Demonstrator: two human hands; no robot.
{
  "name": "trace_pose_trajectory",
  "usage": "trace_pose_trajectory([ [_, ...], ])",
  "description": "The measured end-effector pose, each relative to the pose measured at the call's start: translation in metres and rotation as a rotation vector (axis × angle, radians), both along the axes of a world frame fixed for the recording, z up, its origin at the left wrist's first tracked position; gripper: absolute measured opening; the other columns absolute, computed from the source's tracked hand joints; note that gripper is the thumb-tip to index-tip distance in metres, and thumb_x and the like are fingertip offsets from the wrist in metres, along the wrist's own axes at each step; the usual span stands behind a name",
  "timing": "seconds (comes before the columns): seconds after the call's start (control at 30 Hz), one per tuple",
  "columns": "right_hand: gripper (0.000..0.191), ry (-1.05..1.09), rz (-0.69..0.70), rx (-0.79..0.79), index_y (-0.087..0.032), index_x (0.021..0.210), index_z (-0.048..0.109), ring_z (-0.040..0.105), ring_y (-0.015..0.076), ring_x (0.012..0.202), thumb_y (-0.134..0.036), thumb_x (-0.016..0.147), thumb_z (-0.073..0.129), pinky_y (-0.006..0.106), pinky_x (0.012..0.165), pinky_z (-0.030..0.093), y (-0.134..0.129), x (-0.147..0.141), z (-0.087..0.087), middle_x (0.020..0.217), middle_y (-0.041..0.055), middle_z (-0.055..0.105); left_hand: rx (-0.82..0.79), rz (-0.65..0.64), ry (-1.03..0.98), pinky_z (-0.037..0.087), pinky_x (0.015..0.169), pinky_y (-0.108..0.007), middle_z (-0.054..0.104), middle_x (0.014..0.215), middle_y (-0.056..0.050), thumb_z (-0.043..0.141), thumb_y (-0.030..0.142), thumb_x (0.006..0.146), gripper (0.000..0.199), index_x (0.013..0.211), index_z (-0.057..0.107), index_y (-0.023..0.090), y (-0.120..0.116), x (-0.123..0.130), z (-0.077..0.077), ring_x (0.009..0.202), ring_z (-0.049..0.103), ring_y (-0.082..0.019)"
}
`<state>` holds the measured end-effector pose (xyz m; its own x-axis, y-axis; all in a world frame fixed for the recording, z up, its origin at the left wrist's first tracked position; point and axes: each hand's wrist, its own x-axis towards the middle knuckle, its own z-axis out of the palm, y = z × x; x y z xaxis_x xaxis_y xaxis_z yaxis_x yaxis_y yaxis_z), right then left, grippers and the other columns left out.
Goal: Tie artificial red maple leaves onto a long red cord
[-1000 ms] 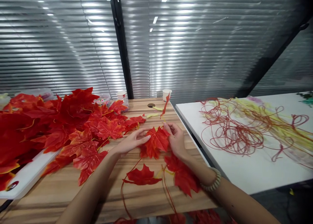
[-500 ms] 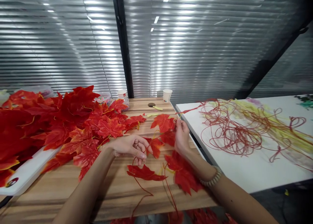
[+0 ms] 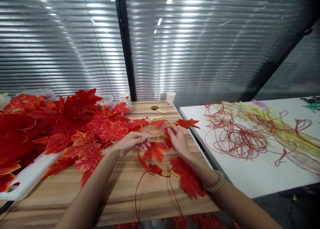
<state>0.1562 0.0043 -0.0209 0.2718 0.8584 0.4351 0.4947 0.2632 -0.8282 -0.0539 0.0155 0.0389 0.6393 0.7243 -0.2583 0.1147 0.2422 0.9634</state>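
Both hands work a red leaf garland on the wooden desk (image 3: 150,195), between a heap of loose leaves and a white desk of coiled wire.

The big pile of red leaves (image 3: 57,129) fills the desk's left side, spilling over a white board (image 3: 27,179); the white desk (image 3: 250,175) to the right, apart by a narrow gap, carries tangled red and yellow wires (image 3: 240,132). The garland (image 3: 162,155) lies mid-desk, its wire trailing over the near edge. The left hand (image 3: 131,142) has its fingers closed on the garland's wire beside an orange-red leaf (image 3: 155,150); the right hand (image 3: 178,140) pinches the stem near another leaf. The step looks like fixing leaves along the wire. Bare wood lies in front, toward the near edge; two paper cups (image 3: 170,97) stand well back.
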Motion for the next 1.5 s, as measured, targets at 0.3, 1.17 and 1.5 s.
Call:
trace_pose_trajectory([
  [0.3, 0.037, -0.653, -0.159, -0.109, -0.016, 0.061, 0.063, 0.056, 0.0189, 0.052, -0.032, 0.086, 0.041, 0.026, 0.051, 0.034, -0.016, -0.005, 0.019, 0.058, 0.0107, 0.062, 0.084, 0.055, 0.008, 0.036, 0.051, -0.016, 0.052, 0.063, 0.001, 0.062, 0.035, 0.071, 0.026, 0.076, 0.064, 0.010, -0.001, 0.005, -0.003, 0.052, 0.045, -0.004],
  [1.17, 0.023, -0.626, 0.318, 0.417, -0.015, 0.106, 0.055, 0.052, 0.0177, 0.094, -0.016, 0.087, 0.041, 0.030, 0.080, 0.044, -0.032, -0.023, 0.023, 0.103, 0.0091, 0.057, 0.145, 0.140, -0.018, 0.039, 0.056, -0.020, 0.057, 0.064, 0.000, 0.072, 0.030, 0.060, 0.025, 0.071, 0.062, 0.010, -0.001, 0.010, -0.012, 0.056, 0.049, -0.007],
  [1.5, 0.018, -0.541, 0.415, 0.448, -0.013, 0.097, 0.058, 0.051, 0.0178, 0.089, -0.012, 0.085, 0.044, 0.032, 0.079, 0.046, -0.028, -0.024, 0.019, 0.094, 0.0092, 0.058, 0.077, 0.155, -0.011, 0.040, 0.058, -0.019, 0.059, 0.065, -0.001, 0.073, 0.025, 0.058, 0.025, 0.076, 0.064, 0.010, -0.006, 0.013, -0.009, 0.060, 0.051, -0.008],
])
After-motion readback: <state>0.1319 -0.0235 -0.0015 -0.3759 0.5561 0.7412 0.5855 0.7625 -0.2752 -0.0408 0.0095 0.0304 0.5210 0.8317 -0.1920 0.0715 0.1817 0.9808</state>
